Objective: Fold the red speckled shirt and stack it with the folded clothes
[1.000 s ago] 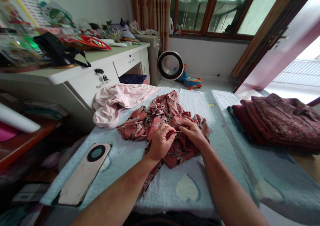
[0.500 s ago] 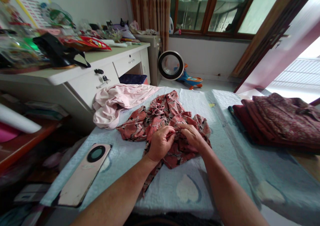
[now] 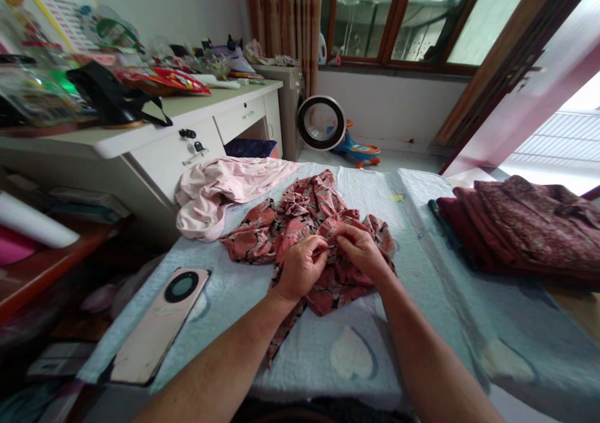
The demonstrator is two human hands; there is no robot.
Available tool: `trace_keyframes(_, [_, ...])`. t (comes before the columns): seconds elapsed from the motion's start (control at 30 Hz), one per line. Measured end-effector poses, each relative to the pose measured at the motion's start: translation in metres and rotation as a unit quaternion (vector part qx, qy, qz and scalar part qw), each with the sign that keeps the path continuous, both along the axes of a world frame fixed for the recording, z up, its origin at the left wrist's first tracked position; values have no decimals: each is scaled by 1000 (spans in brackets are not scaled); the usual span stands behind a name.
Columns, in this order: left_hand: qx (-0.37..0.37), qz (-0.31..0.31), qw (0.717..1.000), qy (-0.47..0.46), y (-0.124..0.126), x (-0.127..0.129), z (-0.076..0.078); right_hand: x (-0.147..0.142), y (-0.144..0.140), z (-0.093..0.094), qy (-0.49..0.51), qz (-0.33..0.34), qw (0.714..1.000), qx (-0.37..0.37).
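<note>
Two hands meet in the middle of a red flowery cloth (image 3: 300,223). The cloth lies in a crumpled heap on a pale blue quilt (image 3: 435,267) that covers the table.

The left hand (image 3: 300,267) is curled shut. Its thumb and fingers (image 3: 315,245) pinch a small fold of the cloth. The right hand (image 3: 360,248) is curled shut too, and it pinches the same fold from the other side. The fingertips of both hands almost touch. A thin strip of the cloth is stretched tight between them. The rest of the cloth spreads out under and around both hands, and one end hangs down toward the near edge of the table.

A pink garment (image 3: 220,192) lies bunched up just beside the cloth, on the far left of the quilt. A phone (image 3: 159,323) with a round camera ring lies flat on the quilt, off to the left of the left arm. A folded pile of dark red clothes (image 3: 520,229) sits well apart on the right side.

Behind the table stands a white desk (image 3: 187,135) with many things on top. A round fan (image 3: 321,123) stands on the floor under the window (image 3: 412,17).
</note>
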State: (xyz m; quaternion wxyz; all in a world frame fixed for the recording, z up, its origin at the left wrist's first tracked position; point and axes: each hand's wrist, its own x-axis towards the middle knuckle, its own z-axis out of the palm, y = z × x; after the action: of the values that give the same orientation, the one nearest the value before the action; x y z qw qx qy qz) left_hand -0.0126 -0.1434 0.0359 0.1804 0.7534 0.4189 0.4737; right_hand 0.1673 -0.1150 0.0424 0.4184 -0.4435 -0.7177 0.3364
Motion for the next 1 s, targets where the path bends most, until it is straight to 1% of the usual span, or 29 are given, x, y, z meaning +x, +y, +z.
trace_keyframes(0.17, [2, 13, 1000, 6, 1, -1, 0, -1, -1, 0, -44, 10, 998, 31])
trace_keyframes(0.33, [-11, 21, 999, 33, 0, -1, 0, -2, -3, 2, -46, 23, 998, 32])
trace_keyframes(0.5, [-14, 28, 999, 36, -1, -1, 0, -1, -2, 3, -48, 38, 998, 35])
trace_keyframes(0.67, [-23, 33, 999, 27, 0, -1, -2, -4, -5, 10, -62, 57, 995, 51])
trace_keyframes(0.8, [-18, 43, 999, 24, 0, -1, -3, -7, -8, 15, -73, 56, 994, 56])
trace_keyframes(0.9, [-15, 50, 998, 22, 0, -1, -3, -7, -7, 13, -77, 61, 994, 53])
trace_keyframes(1.0, [-31, 50, 998, 14, 0, 0, -2, -6, -5, 6, -54, 49, 997, 28])
